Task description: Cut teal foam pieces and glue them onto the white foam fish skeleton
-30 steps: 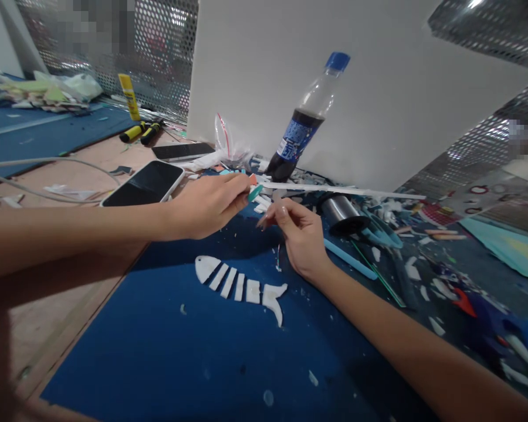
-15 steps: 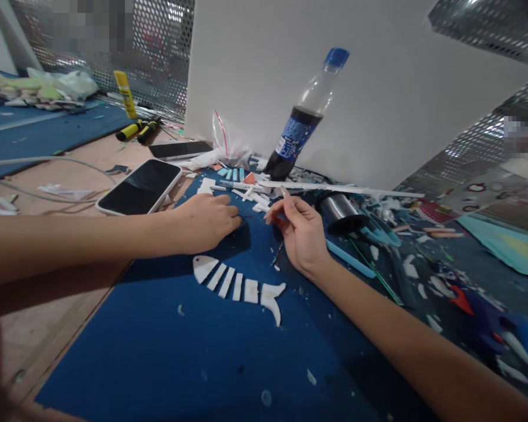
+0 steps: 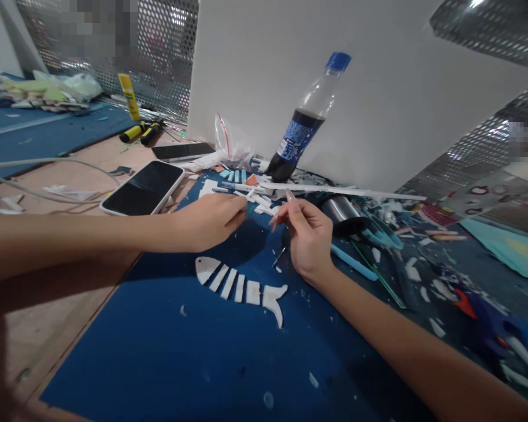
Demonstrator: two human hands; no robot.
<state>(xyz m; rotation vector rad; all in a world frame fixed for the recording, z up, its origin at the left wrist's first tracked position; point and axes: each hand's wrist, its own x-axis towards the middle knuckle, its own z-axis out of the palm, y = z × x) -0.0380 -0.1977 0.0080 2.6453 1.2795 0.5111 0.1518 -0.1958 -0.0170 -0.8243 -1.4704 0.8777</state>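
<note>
Above the blue mat (image 3: 158,351), my left hand (image 3: 215,220) is closed, thumb and fingers pressed together. Anything pinched there is too small to make out. My right hand (image 3: 310,237) is held just across from it, fingers curled in and the thumb against the index finger; what it pinches, if anything, does not show. Nearer me lies a row of white cut pieces shaped like a fish skeleton: a head (image 3: 207,269) with a small hole, several rib strips (image 3: 229,284) and a forked tail (image 3: 273,299). A thin dark stick (image 3: 280,258) lies below my right hand.
Behind the hands stand a cola bottle (image 3: 299,132) and white scraps (image 3: 264,202). To the right are a spool (image 3: 343,214), light-blue-handled scissors (image 3: 385,237) and a blue glue gun (image 3: 493,322). A phone (image 3: 143,187) and glue stick (image 3: 129,97) are at the left.
My left hand has lifted a little, its fingertips drawing together. My right hand has shifted slightly right. The fish pieces keep their arrangement.
</note>
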